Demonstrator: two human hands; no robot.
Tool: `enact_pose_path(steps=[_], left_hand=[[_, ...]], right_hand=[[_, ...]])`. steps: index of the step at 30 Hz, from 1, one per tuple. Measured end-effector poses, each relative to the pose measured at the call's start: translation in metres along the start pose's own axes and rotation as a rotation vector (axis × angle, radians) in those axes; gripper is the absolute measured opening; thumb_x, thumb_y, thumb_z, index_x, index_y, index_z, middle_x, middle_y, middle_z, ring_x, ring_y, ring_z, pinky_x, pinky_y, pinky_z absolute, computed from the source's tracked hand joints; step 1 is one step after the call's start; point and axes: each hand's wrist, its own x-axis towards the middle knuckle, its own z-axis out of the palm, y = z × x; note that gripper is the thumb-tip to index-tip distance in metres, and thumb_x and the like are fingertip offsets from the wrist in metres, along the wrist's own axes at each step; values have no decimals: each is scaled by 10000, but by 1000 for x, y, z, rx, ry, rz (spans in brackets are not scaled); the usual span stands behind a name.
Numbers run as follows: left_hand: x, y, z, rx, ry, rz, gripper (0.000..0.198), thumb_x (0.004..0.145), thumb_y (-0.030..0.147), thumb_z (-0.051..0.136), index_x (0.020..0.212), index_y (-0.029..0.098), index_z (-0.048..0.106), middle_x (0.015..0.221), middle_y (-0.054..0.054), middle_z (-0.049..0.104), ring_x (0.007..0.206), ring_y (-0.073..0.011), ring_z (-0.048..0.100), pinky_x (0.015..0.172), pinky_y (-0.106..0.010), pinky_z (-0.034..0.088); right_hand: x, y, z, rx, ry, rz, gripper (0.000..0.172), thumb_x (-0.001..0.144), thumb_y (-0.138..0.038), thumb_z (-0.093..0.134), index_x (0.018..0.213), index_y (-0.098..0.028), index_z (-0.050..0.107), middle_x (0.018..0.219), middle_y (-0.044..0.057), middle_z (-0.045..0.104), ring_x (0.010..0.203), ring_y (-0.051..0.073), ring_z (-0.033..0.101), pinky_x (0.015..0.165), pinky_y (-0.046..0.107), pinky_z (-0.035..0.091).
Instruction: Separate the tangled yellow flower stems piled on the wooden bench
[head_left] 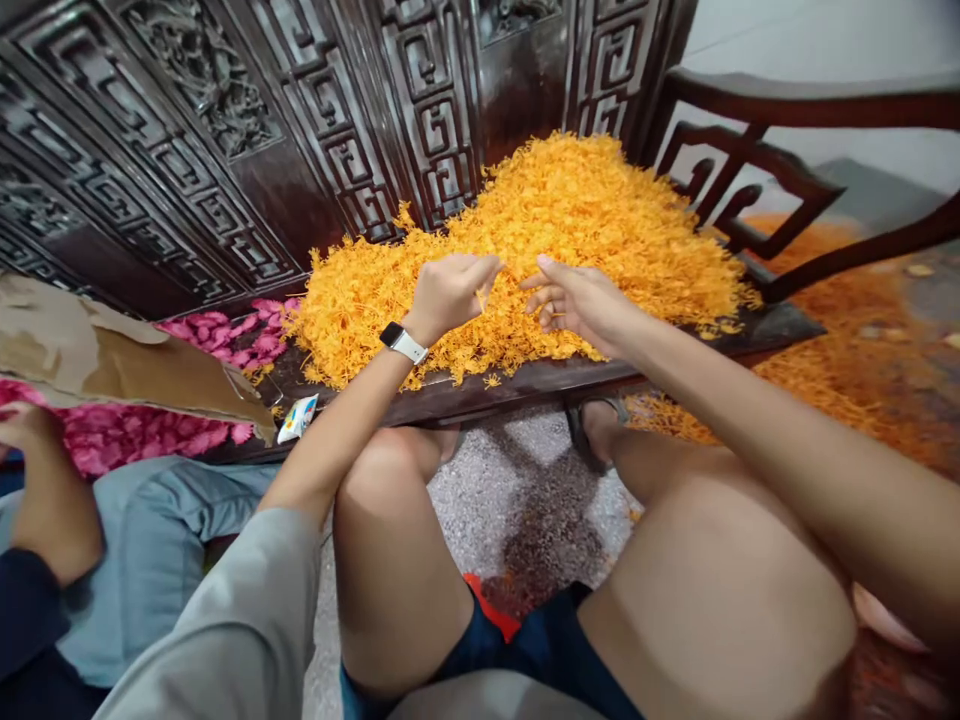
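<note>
A large heap of orange frilly flower pieces point(570, 210) lies on a dark wooden bench point(480, 392). My left hand point(450, 290), with a watch point(403, 342) at its wrist, is held over the front of the heap. Its fingers are curled in a pinch; whatever is between them, if anything, is too small to make out. Just to the right, my right hand point(574, 302) hovers over the same heap. Its fingers are loosely bent and apart, with nothing visible in them. A small gap separates the two hands.
A torn cardboard box point(150, 360) sits at left among pink petal pieces point(135, 435), near a small white packet point(298, 418). Another person's hand point(30, 425) is at the far left. A carved backrest point(330, 120) and armrest point(810, 100) border the bench. More orange pieces point(847, 370) cover the floor at right.
</note>
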Motion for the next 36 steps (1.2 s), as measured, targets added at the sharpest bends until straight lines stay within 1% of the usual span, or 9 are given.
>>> enact_pose_path(steps=[6, 10, 14, 17, 22, 24, 29, 32, 36], left_hand=[[-1, 6, 4, -79, -5, 1, 399, 1103, 413, 468, 872, 216, 727, 697, -66, 655, 658, -192, 586, 640, -353, 377], [0, 2, 4, -329, 168, -277, 384, 1060, 475, 591, 806, 206, 693, 720, -37, 668, 655, -164, 565, 663, -336, 396], [6, 3, 11, -623, 252, -594, 305, 949, 325, 775, 694, 193, 670, 685, -31, 649, 695, -161, 581, 691, -315, 433], [8, -5, 17, -780, 332, -800, 342, 930, 203, 764, 619, 185, 623, 648, -20, 604, 657, -142, 548, 660, -289, 428], [1, -37, 8, -880, 505, -1241, 419, 987, 327, 722, 622, 203, 559, 514, 62, 298, 458, -92, 263, 479, -263, 230], [-2, -42, 1, -968, 505, -1295, 434, 972, 456, 752, 668, 216, 557, 518, 79, 251, 435, -84, 209, 449, -267, 172], [2, -30, -14, -1025, 481, -1184, 461, 946, 578, 765, 720, 221, 579, 530, 72, 272, 446, -75, 200, 434, -265, 157], [8, -21, -21, -1023, 446, -1142, 454, 976, 568, 733, 727, 219, 582, 543, 70, 257, 451, -78, 194, 435, -261, 153], [18, -5, -22, -1062, 386, -1111, 434, 985, 534, 733, 735, 217, 573, 554, 65, 248, 458, -84, 254, 446, -254, 186]], right_hand=[[-1, 2, 8, -78, 15, -72, 163, 909, -224, 723, 767, -165, 669, 692, 30, 647, 566, 93, 533, 557, 238, 459], [0, 3, 13, -176, 13, -156, 170, 826, -181, 651, 658, -182, 632, 592, 5, 584, 525, 92, 511, 532, 244, 428], [-8, -4, 23, -286, -126, -206, 144, 790, -198, 616, 646, -208, 617, 545, -23, 527, 495, 92, 439, 517, 261, 375], [-29, -16, 43, -422, -312, -290, 143, 773, -164, 594, 638, -208, 609, 563, -31, 529, 534, 93, 428, 532, 260, 335], [-65, -36, 69, -547, -902, -226, 129, 879, -207, 669, 754, -178, 681, 691, -16, 635, 617, 85, 512, 597, 247, 390], [-62, -40, 64, -390, -790, -185, 172, 928, -322, 703, 819, -189, 695, 668, -18, 620, 584, 91, 505, 574, 251, 396], [-24, -35, 30, 36, -80, -187, 197, 943, -419, 672, 966, -224, 696, 638, -30, 522, 534, 104, 399, 533, 263, 391], [-11, -27, 18, 21, 10, -122, 155, 884, -347, 710, 967, -219, 685, 665, -24, 503, 551, 108, 391, 533, 262, 389], [-4, -14, 14, -228, 77, -253, 252, 881, -389, 761, 1051, -248, 638, 854, 9, 579, 669, 135, 497, 598, 279, 445]])
